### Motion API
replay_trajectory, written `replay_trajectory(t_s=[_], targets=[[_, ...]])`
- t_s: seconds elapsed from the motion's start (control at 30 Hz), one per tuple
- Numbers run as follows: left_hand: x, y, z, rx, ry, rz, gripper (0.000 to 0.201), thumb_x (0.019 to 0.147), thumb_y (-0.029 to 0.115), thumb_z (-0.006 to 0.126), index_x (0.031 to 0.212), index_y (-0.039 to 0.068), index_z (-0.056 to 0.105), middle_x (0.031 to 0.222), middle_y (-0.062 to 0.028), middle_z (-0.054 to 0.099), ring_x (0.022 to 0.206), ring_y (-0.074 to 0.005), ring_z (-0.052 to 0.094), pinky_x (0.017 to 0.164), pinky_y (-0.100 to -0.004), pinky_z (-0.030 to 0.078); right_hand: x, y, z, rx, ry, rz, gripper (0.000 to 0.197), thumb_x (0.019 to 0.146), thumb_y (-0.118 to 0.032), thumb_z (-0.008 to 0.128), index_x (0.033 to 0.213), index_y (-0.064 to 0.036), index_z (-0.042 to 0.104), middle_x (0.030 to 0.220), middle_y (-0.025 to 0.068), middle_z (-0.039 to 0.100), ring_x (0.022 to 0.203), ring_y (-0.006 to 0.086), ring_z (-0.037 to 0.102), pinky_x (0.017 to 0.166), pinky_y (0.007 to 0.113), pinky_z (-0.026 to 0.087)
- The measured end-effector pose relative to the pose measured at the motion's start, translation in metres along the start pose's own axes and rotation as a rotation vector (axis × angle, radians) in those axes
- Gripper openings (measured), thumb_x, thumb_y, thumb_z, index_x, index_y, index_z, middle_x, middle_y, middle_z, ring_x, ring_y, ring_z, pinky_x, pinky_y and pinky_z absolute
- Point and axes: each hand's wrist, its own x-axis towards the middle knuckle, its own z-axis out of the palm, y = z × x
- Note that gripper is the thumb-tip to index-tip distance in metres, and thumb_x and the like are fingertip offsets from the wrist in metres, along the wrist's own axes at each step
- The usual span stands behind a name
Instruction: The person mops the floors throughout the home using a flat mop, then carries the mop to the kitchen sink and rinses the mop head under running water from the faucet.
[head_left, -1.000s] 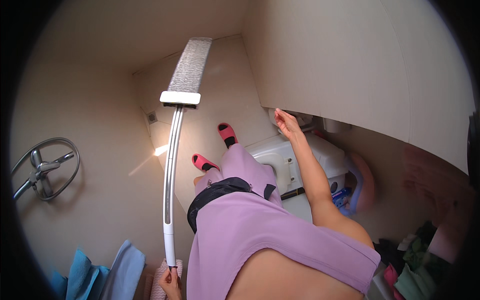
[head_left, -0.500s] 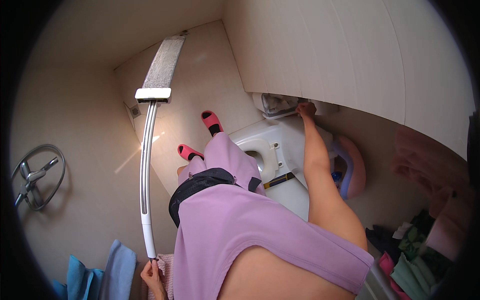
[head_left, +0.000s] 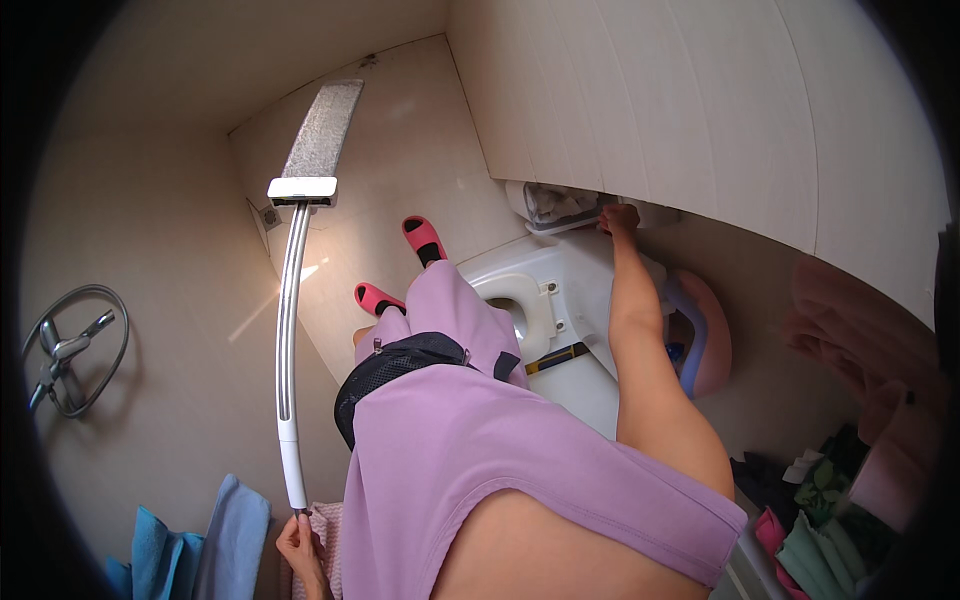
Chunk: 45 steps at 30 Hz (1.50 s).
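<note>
My left hand is closed around the near end of a flat mop. Its white and grey handle stretches up and away, ending in a white head with a long grey pad over the floor. Far to the right, my right hand is closed beside a white bin with a clear liner, below the edge of the pale wall panel. What its fingers hold, if anything, is hidden. Under my right arm stands a white toilet with its seat showing.
A tap with a looped hose is on the left wall. Blue towels hang at lower left, folded cloths lie at lower right. A pink and lilac container stands right of the toilet. My feet wear red slippers.
The mop and my left hand have shifted slightly left, the pad end a little nearer. My right hand has edged slightly to the right beside the bin.
</note>
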Motion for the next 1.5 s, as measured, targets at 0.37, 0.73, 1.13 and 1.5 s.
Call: replay_trajectory(t_s=[0.37, 0.73, 1.13, 1.5], targets=[[0.006, -0.018, 0.001, -0.051, 0.041, -0.031, 0.024, 0.083, 0.022, 0.050, 0.075, 0.000, 0.056, 0.045, 0.0080, 0.030, 0.035, -0.0003, 0.024, 0.033, -0.0182, 0.015, 0.005, 0.017, 0.009, -0.073, -0.169, -0.070, 0.015, 0.065, -0.013, 0.063, 0.057, -0.0013, 0.058, 0.055, 0.0091, 0.058, 0.044, 0.0155, 0.055, 0.037, 0.027, 0.045], [0.008, -0.031, 0.000, -0.090, -0.015, -0.019, 0.023, 0.082, 0.021, 0.050, 0.074, 0.001, 0.056, 0.042, 0.0047, 0.037, 0.032, -0.0022, 0.032, 0.029, -0.0172, 0.020, 0.006, 0.048, 0.027, -0.288, -0.179, -0.138, 0.019, 0.065, -0.019, 0.061, 0.077, -0.0042, 0.060, 0.062, 0.0039, 0.059, 0.053, 0.0148, 0.058, 0.041, 0.027, 0.045], [0.016, 0.008, 0.014, -0.215, -0.130, -0.113, 0.023, 0.083, 0.023, 0.049, 0.081, 0.002, 0.057, 0.044, 0.0038, 0.038, 0.034, -0.0031, 0.034, 0.031, -0.0162, 0.024, 0.052, 0.100, 0.028, -0.354, 0.057, -0.185, 0.034, 0.062, -0.014, 0.063, 0.093, -0.0040, 0.052, 0.074, 0.0096, 0.056, 0.063, 0.0174, 0.055, 0.049, 0.035, 0.044], [-0.024, -0.094, 0.077, -0.573, -0.026, -0.385, 0.025, 0.080, 0.028, 0.051, 0.083, 0.005, 0.059, 0.051, 0.0019, 0.044, 0.041, -0.0049, 0.040, 0.038, -0.0192, 0.033, -0.056, -0.019, 0.131, -0.270, -0.582, 0.364, 0.034, 0.082, -0.030, 0.032, 0.056, -0.0119, 0.045, 0.049, 0.0000, 0.045, 0.044, 0.0147, 0.044, 0.041, 0.027, 0.036]])
